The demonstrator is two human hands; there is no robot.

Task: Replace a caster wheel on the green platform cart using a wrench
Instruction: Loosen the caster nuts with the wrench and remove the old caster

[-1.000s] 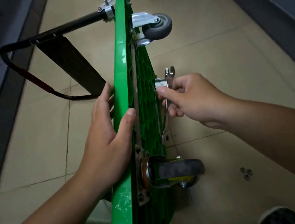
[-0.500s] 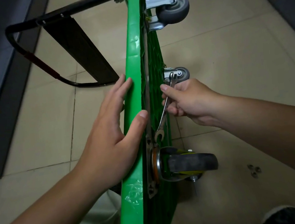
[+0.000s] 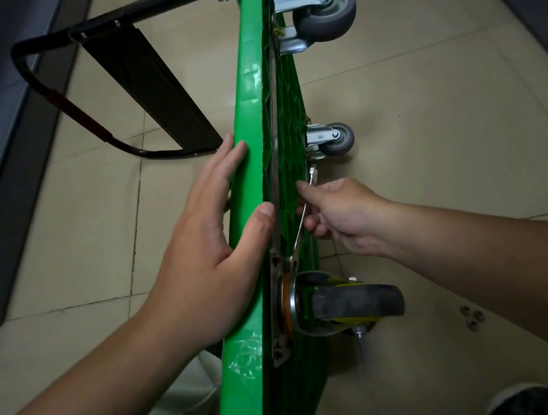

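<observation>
"Two hands, both at work. What had each got?"

"The left hand (image 3: 208, 249) lay flat against the green platform cart (image 3: 253, 106), just above the black caster wheel (image 3: 357, 304). Its fingers were straight on the top face and its thumb was laid over the edge, steadying the cart where it stood on its side. The right hand (image 3: 342, 216) was curled round the wrench (image 3: 300, 235). The wrench's lower end sat at the upper corner of the mounting plate (image 3: 278, 310) that carried that caster."

"So the wheel was on?"

"It sat against the underside with its plate flush, and fastener heads showed at the plate's corners. Three small nuts or washers (image 3: 472, 315) lay loose on the floor, to the right of the caster and apart from it. I judged the job about midway, with the caster in place but not yet fully fastened. I could not tell whether the wrench was tightening or loosening. Nor could I tell whether this black wheel was the new one, though it differed from the grey casters (image 3: 325, 15) farther along the cart from it."

"What was left?"

"In my view, running down each corner fastener, using up those loose nuts, then setting the cart back on its wheels."
</observation>
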